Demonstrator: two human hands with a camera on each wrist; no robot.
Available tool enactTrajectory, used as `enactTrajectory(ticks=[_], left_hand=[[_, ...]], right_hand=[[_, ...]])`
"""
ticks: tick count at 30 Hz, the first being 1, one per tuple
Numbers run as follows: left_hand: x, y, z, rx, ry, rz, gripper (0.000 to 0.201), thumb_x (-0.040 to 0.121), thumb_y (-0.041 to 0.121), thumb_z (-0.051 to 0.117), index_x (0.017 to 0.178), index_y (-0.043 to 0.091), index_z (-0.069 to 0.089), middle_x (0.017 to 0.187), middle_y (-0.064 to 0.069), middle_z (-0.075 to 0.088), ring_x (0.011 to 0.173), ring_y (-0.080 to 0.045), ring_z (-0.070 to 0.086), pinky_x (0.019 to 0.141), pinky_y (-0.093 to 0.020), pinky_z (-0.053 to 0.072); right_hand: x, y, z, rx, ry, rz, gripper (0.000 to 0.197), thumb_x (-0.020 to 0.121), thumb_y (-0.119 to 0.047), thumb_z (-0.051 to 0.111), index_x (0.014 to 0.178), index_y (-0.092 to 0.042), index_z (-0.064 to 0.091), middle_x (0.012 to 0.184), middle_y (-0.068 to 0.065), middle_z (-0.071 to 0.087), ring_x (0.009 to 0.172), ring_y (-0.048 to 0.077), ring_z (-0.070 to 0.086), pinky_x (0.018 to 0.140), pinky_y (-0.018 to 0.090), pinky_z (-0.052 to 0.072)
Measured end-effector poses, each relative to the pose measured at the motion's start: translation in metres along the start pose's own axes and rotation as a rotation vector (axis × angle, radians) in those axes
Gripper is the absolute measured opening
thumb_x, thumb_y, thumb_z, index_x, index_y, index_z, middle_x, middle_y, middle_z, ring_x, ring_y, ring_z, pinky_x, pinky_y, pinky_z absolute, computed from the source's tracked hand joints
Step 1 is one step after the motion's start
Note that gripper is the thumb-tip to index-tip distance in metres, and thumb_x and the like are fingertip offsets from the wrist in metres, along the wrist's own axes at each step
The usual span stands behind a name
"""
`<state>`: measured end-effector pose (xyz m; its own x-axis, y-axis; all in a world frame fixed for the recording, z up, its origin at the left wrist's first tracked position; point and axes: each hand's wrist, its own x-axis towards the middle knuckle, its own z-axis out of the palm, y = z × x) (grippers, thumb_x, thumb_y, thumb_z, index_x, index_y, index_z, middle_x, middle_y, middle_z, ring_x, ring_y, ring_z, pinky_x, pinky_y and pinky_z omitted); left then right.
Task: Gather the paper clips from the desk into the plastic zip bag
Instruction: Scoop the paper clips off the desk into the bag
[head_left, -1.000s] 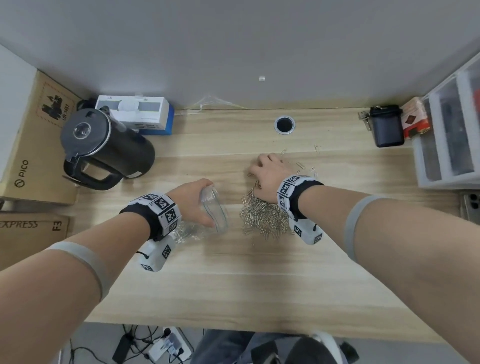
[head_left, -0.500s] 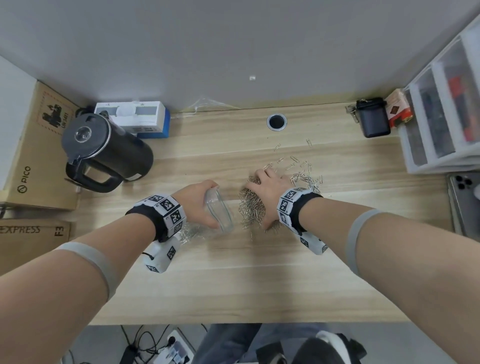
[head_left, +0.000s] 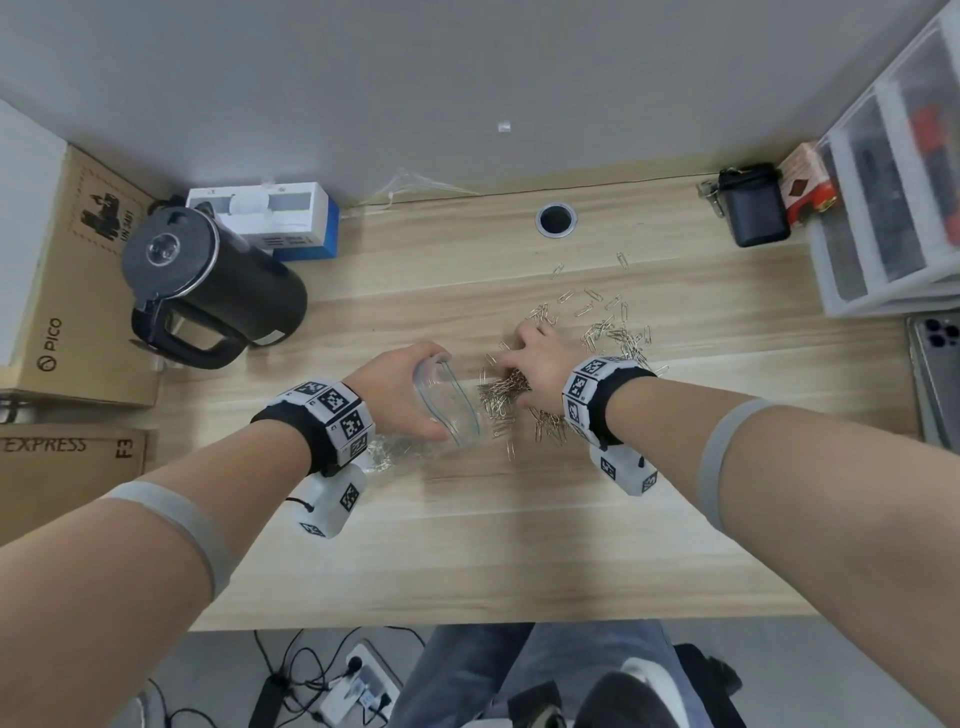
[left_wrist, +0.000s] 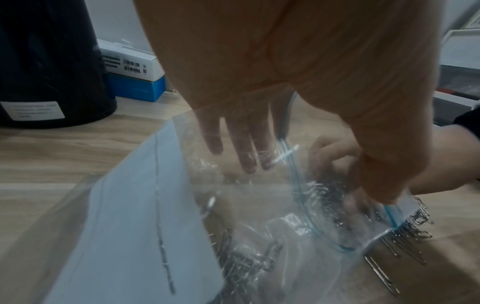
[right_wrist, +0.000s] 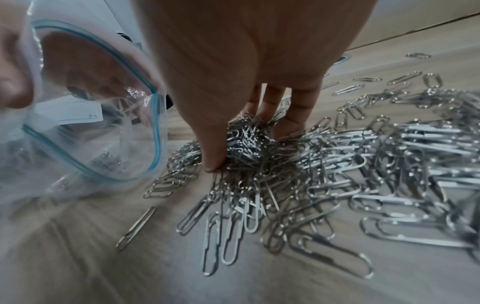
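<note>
The left hand holds the plastic zip bag by its blue-lined mouth, thumb on one lip and fingers behind the film, so the opening gapes toward the heap. The bag lies tilted on the desk, a few clips already in its lower end. The right hand is down in the paper clips, thumb and fingers curled round a tangled clump just beside the bag's mouth; how firmly it is pinched is hard to say, since the wrist view is blurred there.

The clips are light, stiff and slick — they hook into one another, so a handful comes up as a loose wad that sheds stragglers at the edges. Best taken from beneath the densest part of the pile, fingers closing under it. The bag is thin, limp and slippery; it only keeps its shape where it is held, so the grip belongs on the stiffer zip strip.

Loose clips lie scattered toward the cable hole, well apart from the kettle.
</note>
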<state>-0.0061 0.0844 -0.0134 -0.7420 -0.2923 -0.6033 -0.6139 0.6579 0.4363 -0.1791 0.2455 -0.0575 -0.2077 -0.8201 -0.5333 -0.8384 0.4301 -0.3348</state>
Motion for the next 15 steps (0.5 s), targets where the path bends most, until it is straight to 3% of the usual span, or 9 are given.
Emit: enactTrajectory(ticks=[3,6,8,11,15], left_hand=[[-0.001,0.000,0.001,-0.006,0.011,0.002,0.094,0.058,0.036,0.091,0.139,0.027,0.045,0.125,0.008,0.057,0.110,-0.014,0.056,0.091,-0.024,0.045],[-0.004,0.000,0.002,-0.003,0.020,-0.001,0.094,0.061,0.034,0.091,0.142,0.024,0.044,0.131,0.006,0.054,0.113,-0.013,0.053,0.092,-0.023,0.043],[-0.005,0.001,0.003,-0.002,0.023,-0.005,0.095,0.062,0.034,0.090,0.144,0.024,0.042,0.135,0.005,0.053,0.111,-0.011,0.051,0.091,-0.022,0.042],[-0.009,0.002,0.003,-0.005,0.020,-0.016,0.102,0.061,0.037,0.090,0.147,0.025,0.036,0.139,0.002,0.051,0.115,-0.014,0.053,0.094,-0.025,0.045],[-0.012,0.003,0.004,-0.010,0.022,-0.023,0.110,0.059,0.040,0.091,0.149,0.027,0.030,0.139,-0.001,0.052,0.123,-0.018,0.053,0.097,-0.028,0.045]], right_hand=[[0.002,0.000,0.003,0.055,-0.002,0.011,0.038,0.082,-0.036,0.075,0.117,-0.031,0.062,0.120,0.003,0.039,0.118,0.025,0.038,0.087,0.039,0.046],[0.004,-0.002,0.005,0.107,0.001,0.025,0.028,0.082,-0.025,0.074,0.108,-0.029,0.066,0.114,0.004,0.042,0.115,0.027,0.042,0.096,0.043,0.047],[0.004,-0.002,0.004,0.123,0.003,0.033,0.025,0.082,-0.020,0.074,0.105,-0.027,0.068,0.113,0.004,0.045,0.112,0.026,0.046,0.096,0.040,0.046],[0.001,-0.001,-0.002,0.146,0.001,0.047,0.022,0.084,-0.015,0.074,0.104,-0.021,0.071,0.114,0.005,0.048,0.100,0.020,0.051,0.088,0.028,0.044],[-0.003,-0.002,-0.014,0.177,0.004,0.072,0.018,0.086,-0.011,0.067,0.098,-0.022,0.074,0.109,0.001,0.067,0.097,0.021,0.064,0.085,0.032,0.055]])
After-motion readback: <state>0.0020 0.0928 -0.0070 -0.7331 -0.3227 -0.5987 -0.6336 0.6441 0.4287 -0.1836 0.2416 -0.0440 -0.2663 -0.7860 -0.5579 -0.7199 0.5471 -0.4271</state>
